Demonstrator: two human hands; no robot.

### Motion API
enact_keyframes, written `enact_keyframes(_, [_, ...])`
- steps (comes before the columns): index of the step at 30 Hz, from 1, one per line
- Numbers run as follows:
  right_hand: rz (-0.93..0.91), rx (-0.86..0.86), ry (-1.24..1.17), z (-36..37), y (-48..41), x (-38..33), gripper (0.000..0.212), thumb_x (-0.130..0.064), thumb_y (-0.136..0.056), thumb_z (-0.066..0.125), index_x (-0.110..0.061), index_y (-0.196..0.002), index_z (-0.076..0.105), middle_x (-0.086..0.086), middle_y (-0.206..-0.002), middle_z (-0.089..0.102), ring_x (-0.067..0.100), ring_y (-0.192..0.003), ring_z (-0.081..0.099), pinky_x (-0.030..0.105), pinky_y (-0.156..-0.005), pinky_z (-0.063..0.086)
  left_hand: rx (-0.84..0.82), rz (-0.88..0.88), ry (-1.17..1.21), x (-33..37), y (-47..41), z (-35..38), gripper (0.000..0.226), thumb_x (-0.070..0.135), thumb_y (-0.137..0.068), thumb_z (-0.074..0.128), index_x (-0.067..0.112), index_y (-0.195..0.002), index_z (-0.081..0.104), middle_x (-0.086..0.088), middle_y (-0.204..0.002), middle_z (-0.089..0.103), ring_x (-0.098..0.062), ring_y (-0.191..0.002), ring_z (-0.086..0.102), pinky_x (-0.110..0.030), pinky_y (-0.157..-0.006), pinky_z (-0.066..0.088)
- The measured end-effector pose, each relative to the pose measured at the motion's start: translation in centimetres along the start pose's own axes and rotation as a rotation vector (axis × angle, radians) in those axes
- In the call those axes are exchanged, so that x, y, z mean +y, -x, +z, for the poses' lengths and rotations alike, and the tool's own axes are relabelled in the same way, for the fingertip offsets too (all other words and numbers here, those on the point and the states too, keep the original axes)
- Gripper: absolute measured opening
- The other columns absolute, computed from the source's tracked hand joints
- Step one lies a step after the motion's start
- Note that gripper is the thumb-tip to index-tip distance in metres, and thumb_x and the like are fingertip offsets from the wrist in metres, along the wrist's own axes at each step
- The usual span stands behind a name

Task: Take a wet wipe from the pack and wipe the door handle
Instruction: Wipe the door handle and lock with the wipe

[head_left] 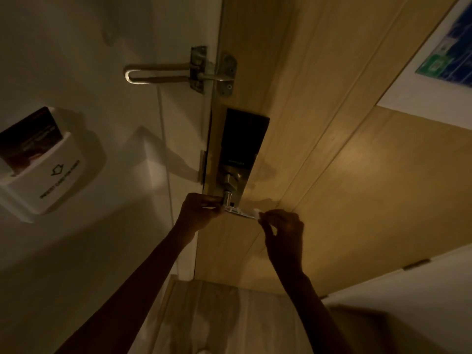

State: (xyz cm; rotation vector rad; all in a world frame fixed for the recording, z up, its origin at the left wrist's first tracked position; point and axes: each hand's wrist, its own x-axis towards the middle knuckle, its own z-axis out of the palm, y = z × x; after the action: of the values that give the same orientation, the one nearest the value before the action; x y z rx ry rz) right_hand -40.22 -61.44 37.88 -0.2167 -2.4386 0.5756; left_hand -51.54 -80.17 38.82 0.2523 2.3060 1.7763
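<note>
Handle [238, 212] lever lengthwise left-right, hands [198, 213] [283, 229] at both ends

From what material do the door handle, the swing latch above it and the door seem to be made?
Door handle: probably polished metal, with bright glints. Swing latch: likely brushed metal, dull silvery sheen. Door: wood or wood-look laminate, pale with faint grain.
</note>
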Motion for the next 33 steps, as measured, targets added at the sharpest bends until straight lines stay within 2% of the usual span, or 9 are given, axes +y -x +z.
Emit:
enact_keyframes(3, [0.033,0.053,-0.035,-0.8,-0.5,1.5,0.012,-0.03,-0.087,0.072,-0.019,-0.09,0.075,-0.003,-0.085,0.073,0.014,-0.081,0.065,0.039,-0.076,0.048,0.019,-0.007,0.006,0.0,-0.1,0.0,0.024,0.003,-0.075,0.076,0.01,-0.098,0.075,-0.007,-0.095,0.075,0.004,-0.075,0.067,-0.012,-0.073,0.051])
enact_keyframes(6, [0.05,0.005,-0.032,1.0,-1.4,-0.9,0.008,-0.023,-0.087,0.072,-0.016,-0.092,0.075,0.001,-0.091,0.072,0.022,-0.088,0.063,0.036,-0.083,0.044,0.031,-0.009,0.002,0.1,0.0,0.1,0.025,0.001,-0.075,0.076,0.007,-0.099,0.074,-0.01,-0.097,0.074,-0.011,-0.084,0.069,-0.022,-0.079,0.053])
enact_keyframes(11, [-0.056,-0.014,0.002,-0.1,-0.3,0.0,0.009,-0.021,-0.084,0.076,-0.013,-0.086,0.074,0.001,-0.086,0.071,0.019,-0.083,0.062,0.033,-0.08,0.043,0.015,-0.06,0.004,0.4,-0.4,0.0,0.022,0.001,-0.077,0.074,0.003,-0.099,0.074,-0.004,-0.09,0.071,-0.009,-0.077,0.066,-0.007,-0.061,0.05])
enact_keyframes(18, [0.038,-0.065,-0.037,0.9,-1.4,-2.0,0.004,-0.014,-0.084,0.074,-0.012,-0.086,0.074,0.003,-0.087,0.07,0.022,-0.085,0.061,0.035,-0.079,0.044,0.053,-0.101,0.004,0.7,-0.4,0.5,0.015,0.0,-0.081,0.069,0.001,-0.095,0.073,-0.013,-0.088,0.073,-0.028,-0.083,0.07,-0.041,-0.084,0.057])
enact_keyframes(22, [0.017,-0.064,-0.085,-1.0,-0.5,0.0,0.005,-0.016,-0.085,0.074,-0.012,-0.087,0.074,0.002,-0.083,0.07,0.017,-0.079,0.063,0.034,-0.077,0.048,0.07,-0.097,-0.122,1.4,-0.1,0.7,0.022,0.006,-0.076,0.075,0.006,-0.098,0.074,-0.009,-0.087,0.074,-0.008,-0.067,0.063,-0.018,-0.064,0.051])
enact_keyframes(26, [0.086,-0.076,-0.106,-0.4,-2.6,-0.5,0.007,-0.008,-0.083,0.073,-0.009,-0.089,0.076,0.009,-0.084,0.071,0.025,-0.078,0.066,0.035,-0.073,0.052,0.134,-0.169,-0.067,1.7,0.0,1.2,0.024,0.01,-0.072,0.08,0.007,-0.095,0.075,0.0,-0.067,0.068,-0.003,-0.056,0.056,-0.018,-0.058,0.044])
enact_keyframes(29, [0.042,-0.158,-0.126,0.6,-2.8,-1.9,0.011,-0.008,-0.084,0.071,-0.01,-0.093,0.076,0.007,-0.088,0.072,0.021,-0.081,0.066,0.037,-0.075,0.054,0.121,-0.131,-0.106,1.8,0.2,1.2,0.028,0.009,-0.071,0.08,0.004,-0.098,0.074,-0.005,-0.077,0.071,-0.001,-0.058,0.055,-0.011,-0.054,0.042])
enact_keyframes(31, [0.009,-0.163,-0.125,0.1,-2.3,-1.1,0.011,-0.01,-0.085,0.071,-0.011,-0.095,0.076,0.005,-0.089,0.073,0.018,-0.083,0.066,0.031,-0.077,0.051,0.11,-0.123,-0.133,1.5,0.1,0.9,0.026,0.008,-0.071,0.08,0.005,-0.096,0.075,-0.004,-0.083,0.072,-0.007,-0.065,0.061,-0.011,-0.06,0.047])
enact_keyframes(33, [0.036,-0.16,-0.118,-0.3,-2.6,-0.1,0.011,-0.013,-0.088,0.069,-0.012,-0.095,0.077,0.006,-0.091,0.074,0.02,-0.084,0.067,0.031,-0.077,0.05,0.102,-0.133,-0.033,1.4,0.1,0.5,0.023,0.001,-0.07,0.079,0.005,-0.092,0.075,-0.004,-0.085,0.072,-0.024,-0.08,0.069,-0.029,-0.078,0.055])
